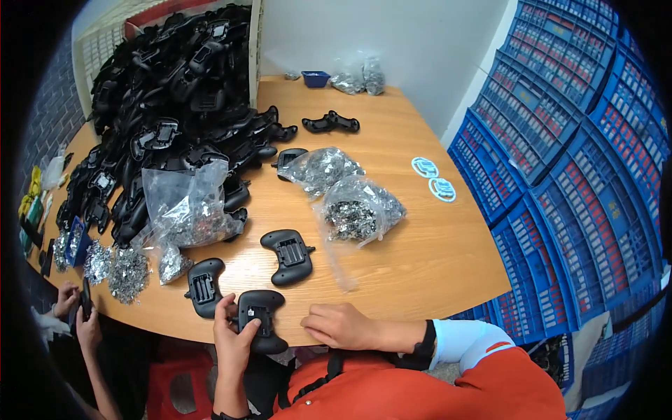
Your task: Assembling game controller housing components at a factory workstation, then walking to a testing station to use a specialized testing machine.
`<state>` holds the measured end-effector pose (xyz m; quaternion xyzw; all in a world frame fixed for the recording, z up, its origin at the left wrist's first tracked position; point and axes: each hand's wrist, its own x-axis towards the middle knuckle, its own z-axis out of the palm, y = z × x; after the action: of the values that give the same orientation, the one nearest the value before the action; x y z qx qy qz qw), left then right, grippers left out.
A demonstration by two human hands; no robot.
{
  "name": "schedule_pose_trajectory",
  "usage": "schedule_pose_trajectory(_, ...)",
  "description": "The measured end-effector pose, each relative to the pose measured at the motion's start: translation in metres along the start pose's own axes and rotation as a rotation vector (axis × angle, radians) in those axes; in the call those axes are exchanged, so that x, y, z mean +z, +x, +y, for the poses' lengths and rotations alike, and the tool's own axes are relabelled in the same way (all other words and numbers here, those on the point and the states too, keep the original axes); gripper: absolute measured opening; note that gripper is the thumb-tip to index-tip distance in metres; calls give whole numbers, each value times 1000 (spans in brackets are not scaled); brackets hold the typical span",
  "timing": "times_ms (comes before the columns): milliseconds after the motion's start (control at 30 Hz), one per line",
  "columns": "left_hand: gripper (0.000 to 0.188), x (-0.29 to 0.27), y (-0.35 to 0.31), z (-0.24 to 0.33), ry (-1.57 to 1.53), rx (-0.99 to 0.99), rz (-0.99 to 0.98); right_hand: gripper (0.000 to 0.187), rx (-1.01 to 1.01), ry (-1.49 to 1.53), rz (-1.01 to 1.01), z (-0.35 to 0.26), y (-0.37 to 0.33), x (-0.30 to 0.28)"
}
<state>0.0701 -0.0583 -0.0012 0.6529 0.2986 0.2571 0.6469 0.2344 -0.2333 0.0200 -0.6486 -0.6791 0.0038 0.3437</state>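
The person's left hand [232,339] grips a black plastic game controller with two rounded grips [269,304] at the near edge of the light-brown wooden table [448,259]. The thumb lies across its upward face, and the other fingers are at its left side. The right hand [343,326] rests at the table edge, to the right of that controller and apart from it, with the fingers curled inward; whether they enclose anything cannot be told.

Just beyond the held controller, a second black controller with an open battery compartment [290,256] lies on the table, and a third black controller with bare battery slots [204,288] lies to the left, near the left hand. Farther back sit a clear plastic bag of small silvery metal pieces [360,215] and, touching it, another clear bag of similar pieces [329,168]. A larger clear plastic bag [183,199] stands on the left, before a large heap of black controller parts [175,105]. Loose heaps of shiny metal bits [129,274] lie near the left table edge, where a co-worker's hands [88,330] hold a dark object.
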Motion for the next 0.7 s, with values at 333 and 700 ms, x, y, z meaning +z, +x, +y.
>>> schedule_pose_trajectory(333,62,26,0,16,999,279,344,14,48,93,30,21,-30,-53)
schedule_pose_trajectory(700,35,-36,-20,20,837,808,453,27,-280,56,-162,-17,107,-27)
